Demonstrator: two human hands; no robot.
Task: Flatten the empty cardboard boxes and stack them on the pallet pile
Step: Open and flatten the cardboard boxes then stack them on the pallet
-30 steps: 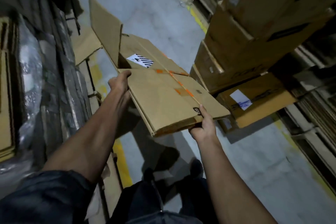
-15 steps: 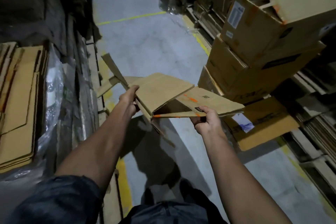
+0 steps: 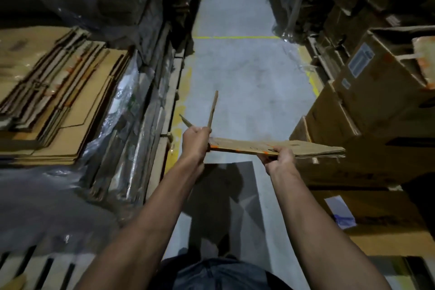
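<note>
While the left hand (image 3: 196, 141) fists one end, the right hand (image 3: 280, 156) pinches the flattened cardboard box (image 3: 277, 146), both grips closed.

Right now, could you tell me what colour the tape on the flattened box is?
Orange, on the flattened box, seen in the head view.

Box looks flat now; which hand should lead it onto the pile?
Left, probably. The left hand grips the flattened box at the end nearer the flat cardboard pile; the right hand holds its near edge, away from it.
</note>
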